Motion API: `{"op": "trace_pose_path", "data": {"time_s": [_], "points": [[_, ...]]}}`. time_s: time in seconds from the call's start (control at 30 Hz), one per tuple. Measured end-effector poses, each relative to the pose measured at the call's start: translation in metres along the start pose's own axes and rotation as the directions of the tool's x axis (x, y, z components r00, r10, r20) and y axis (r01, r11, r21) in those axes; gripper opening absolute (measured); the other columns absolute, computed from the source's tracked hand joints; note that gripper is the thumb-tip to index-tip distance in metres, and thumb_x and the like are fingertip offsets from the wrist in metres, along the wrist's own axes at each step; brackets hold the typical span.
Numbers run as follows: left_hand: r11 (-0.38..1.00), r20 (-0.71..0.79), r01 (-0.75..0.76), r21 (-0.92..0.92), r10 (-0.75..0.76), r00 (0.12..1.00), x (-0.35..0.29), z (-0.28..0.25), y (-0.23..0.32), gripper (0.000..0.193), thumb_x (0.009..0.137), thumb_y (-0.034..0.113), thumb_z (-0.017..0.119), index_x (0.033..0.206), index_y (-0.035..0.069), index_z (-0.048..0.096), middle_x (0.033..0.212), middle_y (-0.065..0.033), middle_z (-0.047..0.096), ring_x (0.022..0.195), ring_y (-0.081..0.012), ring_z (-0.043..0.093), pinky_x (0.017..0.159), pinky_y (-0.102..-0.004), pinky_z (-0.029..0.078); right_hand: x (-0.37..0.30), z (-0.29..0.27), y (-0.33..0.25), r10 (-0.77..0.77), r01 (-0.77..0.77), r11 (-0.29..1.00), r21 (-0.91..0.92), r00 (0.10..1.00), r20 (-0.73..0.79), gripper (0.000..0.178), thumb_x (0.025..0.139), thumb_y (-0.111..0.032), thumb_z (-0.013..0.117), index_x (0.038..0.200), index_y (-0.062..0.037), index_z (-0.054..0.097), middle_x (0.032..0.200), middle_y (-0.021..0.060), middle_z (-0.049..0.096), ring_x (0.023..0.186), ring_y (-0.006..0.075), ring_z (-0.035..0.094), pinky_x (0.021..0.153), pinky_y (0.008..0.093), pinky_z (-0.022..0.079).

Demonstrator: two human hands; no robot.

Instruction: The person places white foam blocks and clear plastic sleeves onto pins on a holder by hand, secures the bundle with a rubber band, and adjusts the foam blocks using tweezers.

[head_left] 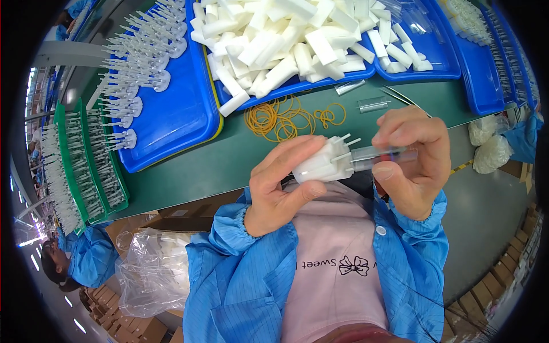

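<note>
My left hand (273, 191) is closed around a white piece with several thin prongs (326, 166), whose prongs point to the right. In my right hand (420, 151) a clear plastic tube (366, 158) is pinched between thumb and fingers. Its left end meets the prongs; whether one sits inside it, I cannot tell. Something dark and reddish shows blurred within the tube near my fingertips. Beyond the hands, loose yellow rubber bands (274, 119) lie on the green table (171, 186). Two more clear tube pieces, one a short tube (374, 104), rest near metal tweezers (405, 98).
A blue tray (366, 73) at the back holds heaped white foam blocks (320, 46). On the left, another blue tray (166, 114) bears rows of pronged white pieces (134, 66), beside a green rack (91, 163). Plastic-wrapped goods (154, 271) and a person (86, 257) are at lower left.
</note>
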State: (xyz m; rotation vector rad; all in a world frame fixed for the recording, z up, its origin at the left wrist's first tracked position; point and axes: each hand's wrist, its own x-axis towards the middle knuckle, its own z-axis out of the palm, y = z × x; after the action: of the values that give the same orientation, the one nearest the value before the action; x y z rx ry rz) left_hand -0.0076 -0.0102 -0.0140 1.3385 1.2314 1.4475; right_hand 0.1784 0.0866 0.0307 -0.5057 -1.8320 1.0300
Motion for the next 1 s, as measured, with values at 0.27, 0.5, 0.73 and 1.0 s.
{"op": "trace_pose_path", "data": {"time_s": [0.27,0.5,0.73,1.0], "points": [[0.994,-0.029,-0.11,0.012,0.11,0.993,0.0,-0.002,0.0,0.05,0.075,0.026,0.076,0.115,0.001,0.062,0.115,-0.0178,0.057,0.099,-0.0261,0.058,0.082,-0.0319,0.048,-0.005,0.003,-0.007,0.047,-0.036,0.997,0.063,0.981,-0.187,0.057,0.063,-0.007,0.083,0.106,-0.0038,0.045,0.087,0.0081,0.06,0.077,0.0165,0.056,0.077,0.0331,0.042],[0.99,0.01,-0.137,0.032,0.137,0.991,0.003,0.0,0.003,0.049,0.075,0.026,0.075,0.115,0.0,0.062,0.114,-0.0181,0.057,0.097,-0.0256,0.059,0.081,-0.0312,0.049,-0.008,0.009,-0.005,0.039,-0.042,0.996,-0.078,0.998,-0.043,0.056,0.064,-0.014,0.084,0.105,-0.006,0.047,0.087,0.0055,0.062,0.077,0.0179,0.057,0.078,0.0383,0.041],[0.99,-0.017,-0.115,0.087,0.117,0.993,0.004,-0.005,0.003,0.046,0.076,0.023,0.075,0.114,0.0,0.063,0.114,-0.0186,0.058,0.097,-0.0256,0.06,0.08,-0.0312,0.049,-0.014,0.013,-0.007,-0.026,0.016,0.976,-0.216,0.999,-0.046,0.046,0.072,-0.016,0.079,0.107,-0.007,0.05,0.09,0.0083,0.067,0.079,0.0201,0.06,0.08,0.04,0.042],[0.949,-0.015,-0.25,0.192,0.258,0.966,0.008,-0.008,0.004,0.043,0.073,0.018,0.075,0.112,0.002,0.065,0.112,-0.0174,0.06,0.094,-0.0252,0.062,0.076,-0.0304,0.05,-0.02,0.022,-0.004,-0.039,0.02,0.986,-0.168,0.993,-0.107,0.046,0.072,-0.007,0.077,0.108,-0.0053,0.05,0.089,0.0094,0.067,0.078,0.02,0.062,0.078,0.039,0.044]]}}
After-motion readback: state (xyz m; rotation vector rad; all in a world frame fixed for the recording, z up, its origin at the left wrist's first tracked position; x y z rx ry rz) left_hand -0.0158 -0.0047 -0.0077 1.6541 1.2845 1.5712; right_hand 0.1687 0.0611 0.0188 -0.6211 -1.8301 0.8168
